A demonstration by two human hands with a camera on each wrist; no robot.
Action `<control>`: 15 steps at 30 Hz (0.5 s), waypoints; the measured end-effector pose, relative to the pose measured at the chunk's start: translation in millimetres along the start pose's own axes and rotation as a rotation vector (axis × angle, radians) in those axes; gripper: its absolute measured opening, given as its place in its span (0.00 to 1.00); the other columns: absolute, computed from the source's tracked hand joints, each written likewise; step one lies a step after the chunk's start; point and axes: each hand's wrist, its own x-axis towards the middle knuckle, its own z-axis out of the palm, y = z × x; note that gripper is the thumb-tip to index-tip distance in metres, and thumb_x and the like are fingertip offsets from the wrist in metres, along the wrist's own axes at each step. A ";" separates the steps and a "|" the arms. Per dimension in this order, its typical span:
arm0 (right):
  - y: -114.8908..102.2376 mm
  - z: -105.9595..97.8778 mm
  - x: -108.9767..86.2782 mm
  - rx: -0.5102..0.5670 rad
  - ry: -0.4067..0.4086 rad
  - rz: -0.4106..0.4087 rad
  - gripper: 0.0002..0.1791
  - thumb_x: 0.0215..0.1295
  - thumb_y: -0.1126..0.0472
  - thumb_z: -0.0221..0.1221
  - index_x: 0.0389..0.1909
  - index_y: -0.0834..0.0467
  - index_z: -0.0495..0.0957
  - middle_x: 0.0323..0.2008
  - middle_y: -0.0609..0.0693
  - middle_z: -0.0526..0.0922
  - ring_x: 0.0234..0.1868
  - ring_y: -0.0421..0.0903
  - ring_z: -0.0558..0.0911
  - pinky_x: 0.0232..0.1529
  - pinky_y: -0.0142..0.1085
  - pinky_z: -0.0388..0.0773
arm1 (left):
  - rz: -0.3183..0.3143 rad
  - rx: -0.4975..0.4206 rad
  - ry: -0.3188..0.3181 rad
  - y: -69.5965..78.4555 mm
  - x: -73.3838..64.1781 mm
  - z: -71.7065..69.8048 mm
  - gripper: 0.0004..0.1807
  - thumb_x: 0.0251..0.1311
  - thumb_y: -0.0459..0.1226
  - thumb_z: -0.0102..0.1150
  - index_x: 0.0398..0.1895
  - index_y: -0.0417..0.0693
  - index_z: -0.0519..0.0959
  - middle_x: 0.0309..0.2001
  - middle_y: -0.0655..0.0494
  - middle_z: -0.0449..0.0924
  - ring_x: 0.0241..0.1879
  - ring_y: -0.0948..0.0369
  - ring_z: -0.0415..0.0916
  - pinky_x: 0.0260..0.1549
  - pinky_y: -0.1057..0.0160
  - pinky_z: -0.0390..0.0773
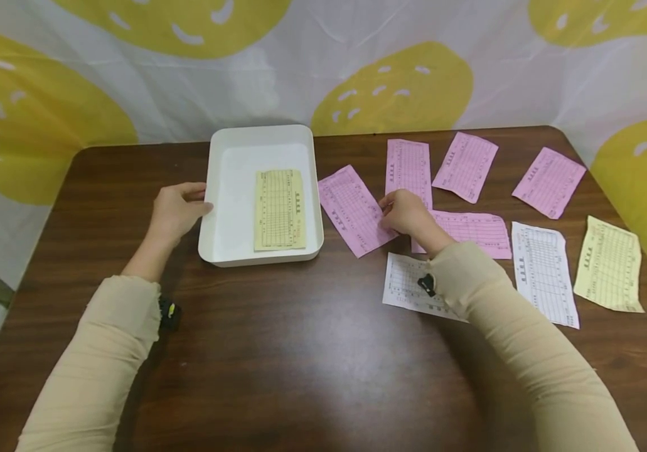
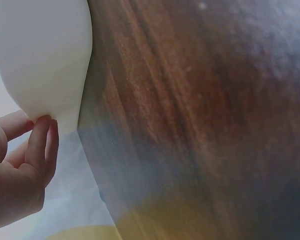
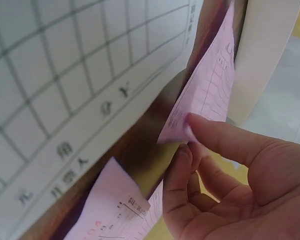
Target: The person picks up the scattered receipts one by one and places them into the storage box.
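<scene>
Wrinkled sleeves (image 1: 532, 345) | left grip (image 1: 175, 212): pinching round-cornered tray (image 1: 233, 207) | right grip (image 1: 406, 215): pinching pink paper (image 1: 351, 210)

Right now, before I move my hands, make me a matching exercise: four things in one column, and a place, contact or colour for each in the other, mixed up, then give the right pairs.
Column one
1. Left hand
2. Right hand
3. Tray
4. Paper inside the tray

Column two
A. Touching a pink slip
B. Yellow
C. At the tray's rim
D. White

Right pairs: 1-C, 2-A, 3-D, 4-B.
</scene>
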 end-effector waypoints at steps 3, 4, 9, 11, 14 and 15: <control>1.2 -1.6 0.1 -0.006 -0.001 -0.003 0.15 0.57 0.65 0.58 0.44 0.69 0.80 0.40 0.63 0.83 0.37 0.49 0.76 0.36 0.32 0.70 | 0.002 0.000 0.002 0.4 -0.5 -0.3 0.26 0.61 0.27 0.54 0.63 0.31 0.68 0.59 0.32 0.74 0.58 0.44 0.74 0.55 0.52 0.76; 1.3 -2.7 0.1 0.001 -0.005 -0.002 0.15 0.60 0.64 0.57 0.44 0.69 0.80 0.42 0.63 0.83 0.39 0.50 0.75 0.38 0.33 0.70 | 0.002 -0.002 0.004 0.5 -0.7 -0.2 0.26 0.61 0.27 0.54 0.63 0.31 0.68 0.59 0.32 0.74 0.58 0.44 0.74 0.55 0.52 0.75; 0.3 -14.8 -0.5 0.181 -0.048 0.026 0.16 0.65 0.63 0.55 0.48 0.71 0.77 0.39 0.60 0.81 0.34 0.41 0.78 0.38 0.27 0.77 | 0.003 -0.006 0.001 1.1 -0.8 -0.1 0.25 0.61 0.28 0.54 0.63 0.31 0.68 0.59 0.32 0.73 0.58 0.44 0.73 0.56 0.50 0.75; -1.9 -21.4 -1.9 0.305 -0.066 0.044 0.17 0.65 0.65 0.55 0.50 0.73 0.74 0.37 0.55 0.79 0.30 0.36 0.78 0.36 0.25 0.80 | -0.001 -0.006 -0.003 1.1 -0.9 -0.5 0.26 0.61 0.28 0.53 0.63 0.31 0.68 0.59 0.32 0.73 0.58 0.44 0.73 0.56 0.50 0.75; -6.1 -32.6 -5.2 0.440 -0.058 0.049 0.19 0.65 0.67 0.54 0.53 0.75 0.70 0.34 0.49 0.77 0.27 0.32 0.77 0.36 0.25 0.82 | -0.005 -0.004 -0.006 1.4 -1.3 -0.9 0.26 0.61 0.28 0.53 0.64 0.31 0.68 0.60 0.33 0.73 0.58 0.44 0.73 0.56 0.50 0.75; -7.5 -35.8 -6.2 0.469 -0.045 0.047 0.19 0.65 0.68 0.55 0.54 0.75 0.70 0.33 0.48 0.77 0.26 0.31 0.77 0.36 0.25 0.82 | -0.005 -0.003 -0.005 1.5 -1.4 -1.0 0.26 0.61 0.29 0.53 0.64 0.31 0.68 0.60 0.33 0.73 0.58 0.44 0.73 0.56 0.50 0.75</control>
